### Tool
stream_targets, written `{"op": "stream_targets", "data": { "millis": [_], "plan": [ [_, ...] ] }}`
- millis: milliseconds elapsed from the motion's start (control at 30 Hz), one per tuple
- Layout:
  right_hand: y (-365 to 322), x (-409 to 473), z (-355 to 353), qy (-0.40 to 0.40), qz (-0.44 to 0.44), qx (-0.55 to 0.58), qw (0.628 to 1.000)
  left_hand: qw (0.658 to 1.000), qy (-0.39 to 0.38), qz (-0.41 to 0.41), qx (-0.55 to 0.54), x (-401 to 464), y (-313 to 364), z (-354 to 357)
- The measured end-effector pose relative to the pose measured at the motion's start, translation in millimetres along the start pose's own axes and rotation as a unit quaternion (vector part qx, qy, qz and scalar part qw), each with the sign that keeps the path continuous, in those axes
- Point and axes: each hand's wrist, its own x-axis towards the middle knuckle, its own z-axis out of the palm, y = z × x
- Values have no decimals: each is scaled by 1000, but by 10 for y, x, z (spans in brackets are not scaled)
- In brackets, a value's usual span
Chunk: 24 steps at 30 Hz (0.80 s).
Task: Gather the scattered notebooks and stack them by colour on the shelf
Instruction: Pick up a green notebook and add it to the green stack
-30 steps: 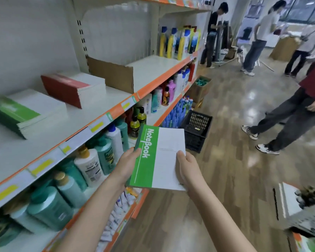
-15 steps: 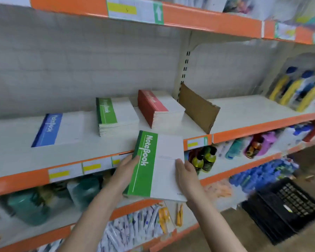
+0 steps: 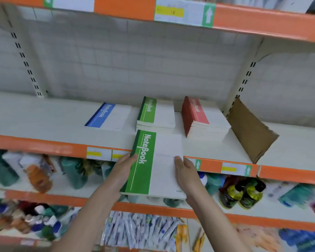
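A green-and-white notebook [image 3: 154,165] is held flat between my left hand [image 3: 123,170] at its green spine edge and my right hand [image 3: 186,172] at its white edge. It hangs just in front of the shelf's orange lip [image 3: 44,145], straight below the green stack [image 3: 155,113]. On the shelf board lie three piles: a thin blue notebook pile [image 3: 108,116] at the left, the green stack in the middle and a thicker red stack [image 3: 202,118] at the right.
A brown cardboard divider [image 3: 251,130] leans at the right of the red stack. Above runs another orange-edged shelf [image 3: 262,24]. Below are shelves of bottles [image 3: 241,194] and packets [image 3: 144,230]. The white board [image 3: 35,115] stretches left of the blue pile.
My view has swung from the aisle to face the shelf squarely. Both hands have carried the green notebook up and forward, close to the green stack.
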Motion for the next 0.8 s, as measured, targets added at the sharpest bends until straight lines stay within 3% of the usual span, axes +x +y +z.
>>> {"op": "stream_targets", "data": {
  "millis": [200,467,800],
  "plan": [
    [-117,244,16,-32,-23,13,999,999,31,4,-7,124,167,-5],
    [-397,762,68,-36,-18,37,999,1000,16,25,10,593,530,77],
    [-900,1690,171,51,-57,-20,997,998,-11,46,44,1413,1155,239]
  ]
}}
